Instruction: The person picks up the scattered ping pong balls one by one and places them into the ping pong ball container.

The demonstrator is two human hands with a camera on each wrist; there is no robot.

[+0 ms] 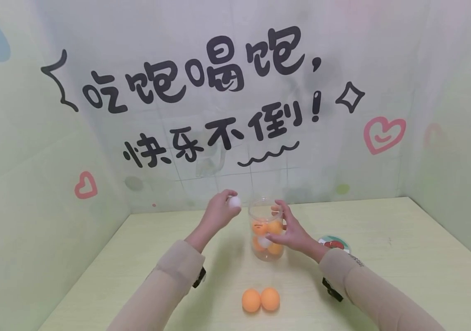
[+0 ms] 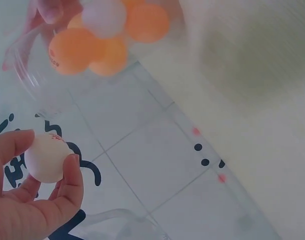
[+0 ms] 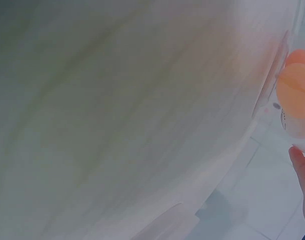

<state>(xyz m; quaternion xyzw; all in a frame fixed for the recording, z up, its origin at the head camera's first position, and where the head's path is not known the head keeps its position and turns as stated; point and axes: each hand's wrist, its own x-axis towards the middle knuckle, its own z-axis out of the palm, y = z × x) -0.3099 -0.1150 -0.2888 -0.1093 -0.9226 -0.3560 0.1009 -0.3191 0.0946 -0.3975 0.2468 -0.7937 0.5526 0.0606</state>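
My left hand [image 1: 217, 212] pinches a white ping-pong ball [image 1: 234, 202] between thumb and fingers, up near the rim of a clear plastic jar [image 1: 266, 255]. In the left wrist view that ball [image 2: 46, 159] bears red print. The jar stands upright on the table and contains several orange balls [image 1: 275, 227] and a white ball [image 1: 263, 242]. Around its right side curls my right hand [image 1: 295, 233], thumb in front and fingers behind. Only a finger [image 3: 303, 172] of it shows in the right wrist view, beside the balls.
Two orange ping-pong balls [image 1: 251, 300] lie side by side on the pale wooden table [image 1: 156, 285], nearer to me than the jar. Partly behind the right forearm lies a round flat piece [image 1: 334, 243] with green and red print. A printed curtain [image 1: 202, 184] rises behind the table.
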